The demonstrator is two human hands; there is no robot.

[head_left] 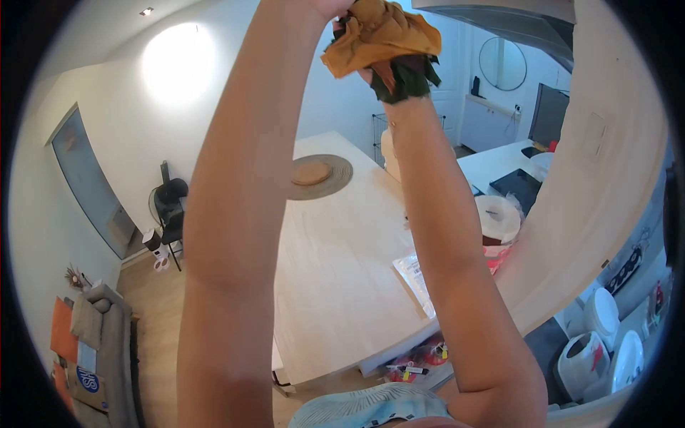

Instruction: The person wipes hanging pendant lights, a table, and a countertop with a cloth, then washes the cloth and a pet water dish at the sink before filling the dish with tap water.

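Both my arms reach up to the top of the view. A crumpled cloth bundle point(385, 39), mustard-yellow with dark green and a rust-brown patch, is up there between my hands. My left hand point(332, 8) is at the bundle's left side, cut off by the top edge, with its fingers partly seen closed against the fabric. Green cloth covers most of my right hand, leaving the right wrist point(410, 110) showing below it. The fabric's exact kind cannot be made out.
Below my arms stands a pale wooden table point(335, 285) with a round woven mat point(335, 187) and a white plastic packet point(414, 282). A paper roll point(497, 217) is to the right, beside a pale curved panel point(592, 178). A grey sofa point(114, 342) is at far left.
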